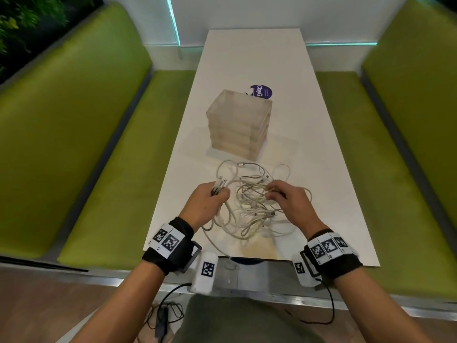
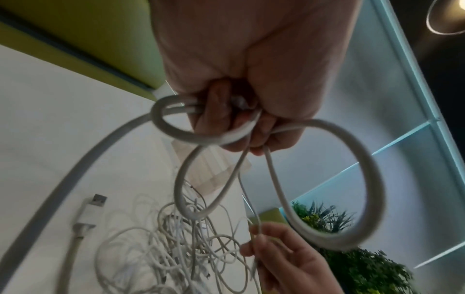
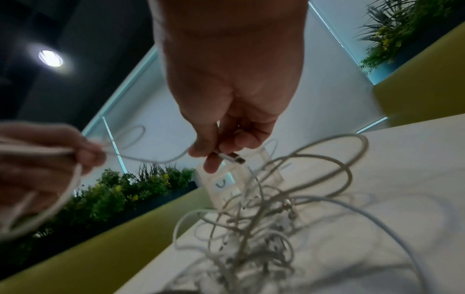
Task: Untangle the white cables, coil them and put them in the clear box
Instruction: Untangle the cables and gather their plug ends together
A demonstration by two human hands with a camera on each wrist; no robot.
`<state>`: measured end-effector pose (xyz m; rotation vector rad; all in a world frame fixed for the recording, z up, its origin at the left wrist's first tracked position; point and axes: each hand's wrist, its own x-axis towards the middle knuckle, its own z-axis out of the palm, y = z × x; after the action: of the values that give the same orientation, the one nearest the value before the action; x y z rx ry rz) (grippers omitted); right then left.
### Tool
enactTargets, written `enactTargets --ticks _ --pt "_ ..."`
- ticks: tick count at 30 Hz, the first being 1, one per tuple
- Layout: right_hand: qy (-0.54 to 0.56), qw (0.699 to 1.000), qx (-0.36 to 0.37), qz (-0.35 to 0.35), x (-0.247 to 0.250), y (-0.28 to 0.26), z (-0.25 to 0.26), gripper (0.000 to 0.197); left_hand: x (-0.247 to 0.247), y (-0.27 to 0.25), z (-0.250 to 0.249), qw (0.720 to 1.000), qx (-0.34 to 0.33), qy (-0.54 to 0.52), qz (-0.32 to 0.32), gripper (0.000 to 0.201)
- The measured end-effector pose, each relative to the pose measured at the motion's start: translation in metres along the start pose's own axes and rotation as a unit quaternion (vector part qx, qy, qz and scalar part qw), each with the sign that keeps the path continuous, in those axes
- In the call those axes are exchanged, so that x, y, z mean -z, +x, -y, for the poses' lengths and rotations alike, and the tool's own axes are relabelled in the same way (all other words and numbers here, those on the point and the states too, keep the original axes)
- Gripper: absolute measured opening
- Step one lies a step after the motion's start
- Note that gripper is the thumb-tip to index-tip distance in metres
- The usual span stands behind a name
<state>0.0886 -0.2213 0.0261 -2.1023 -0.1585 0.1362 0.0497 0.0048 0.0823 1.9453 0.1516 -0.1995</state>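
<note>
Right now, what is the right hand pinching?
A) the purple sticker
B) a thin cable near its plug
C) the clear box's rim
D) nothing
B: the right hand pinches a thin cable just behind its plug, above the tangle.

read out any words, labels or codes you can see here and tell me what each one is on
"ClayG": white letters, cut off by the box, on the purple sticker on the table; its smaller print is too blurred to read.
"U" or similar: a single dark mark on a label on the box; uncertain.
Black-and-white square codes on the wristbands: patterns, no readable text.
</note>
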Motion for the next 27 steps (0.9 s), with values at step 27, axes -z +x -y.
enactTargets --ticks 27 --pt "0.081 0.942 -0.012 0.327 -0.010 -0.049 0.021 0.005 0.000 -0.018 0.016 0.980 0.058 -0.163 0.097 0.022"
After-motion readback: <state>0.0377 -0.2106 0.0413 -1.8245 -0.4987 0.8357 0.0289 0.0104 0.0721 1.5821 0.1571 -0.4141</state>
